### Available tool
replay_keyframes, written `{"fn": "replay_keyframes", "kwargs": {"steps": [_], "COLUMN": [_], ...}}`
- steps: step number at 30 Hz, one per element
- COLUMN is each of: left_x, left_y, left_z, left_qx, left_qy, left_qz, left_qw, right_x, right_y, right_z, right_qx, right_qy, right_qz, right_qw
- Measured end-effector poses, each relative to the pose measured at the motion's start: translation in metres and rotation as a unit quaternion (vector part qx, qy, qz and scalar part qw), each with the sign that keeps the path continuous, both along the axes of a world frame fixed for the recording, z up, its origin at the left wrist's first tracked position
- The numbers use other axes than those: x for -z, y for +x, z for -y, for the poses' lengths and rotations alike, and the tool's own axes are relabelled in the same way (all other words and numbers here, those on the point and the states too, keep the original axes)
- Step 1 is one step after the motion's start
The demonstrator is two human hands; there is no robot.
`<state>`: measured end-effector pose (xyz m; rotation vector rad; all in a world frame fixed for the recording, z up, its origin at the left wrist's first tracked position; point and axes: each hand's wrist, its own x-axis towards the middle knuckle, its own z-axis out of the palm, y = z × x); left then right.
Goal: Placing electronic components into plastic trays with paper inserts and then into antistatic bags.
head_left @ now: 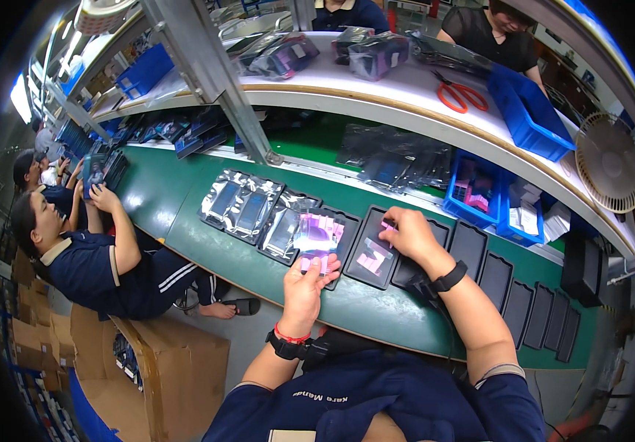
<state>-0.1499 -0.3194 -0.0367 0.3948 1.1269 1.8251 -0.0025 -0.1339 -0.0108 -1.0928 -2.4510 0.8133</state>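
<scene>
My left hand (304, 289) is closed, thumb on top, round a small stack of glossy pink-and-purple cards (322, 234). My right hand (410, 233) bends over a black plastic tray (365, 234), with its fingertips pinched on a small pink piece (386, 225) at the tray's far edge. Inside that tray lies a pink-and-clear card (373, 255). To the left, two black trays carry flat dark items in clear plastic wrap (238, 205), the nearer one (285, 228) partly behind the cards.
Rows of black trays (518, 306) run rightward along the green table (185, 221). Blue bins (472, 193) with pink cards and white papers stand at the back. A shelf above holds red-handled scissors (462, 97) and a blue bin (527, 110). Co-workers (103, 250) sit at left.
</scene>
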Motion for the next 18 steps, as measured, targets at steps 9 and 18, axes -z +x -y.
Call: {"fn": "replay_keyframes", "kwargs": {"steps": [9, 18], "left_x": [-0.006, -0.007], "left_y": [0.053, 0.072], "left_z": [-0.035, -0.053], "left_qx": [0.05, 0.072], "left_qy": [0.014, -0.021], "left_qz": [-0.007, -0.006], "left_qw": [0.999, 0.997], "right_x": [-0.022, 0.0], "right_y": [0.045, 0.089], "right_z": [0.024, 0.005], "right_qx": [-0.033, 0.084], "right_qy": [-0.407, 0.041], "right_qz": [-0.332, 0.004], "right_qw": [0.85, 0.996]}}
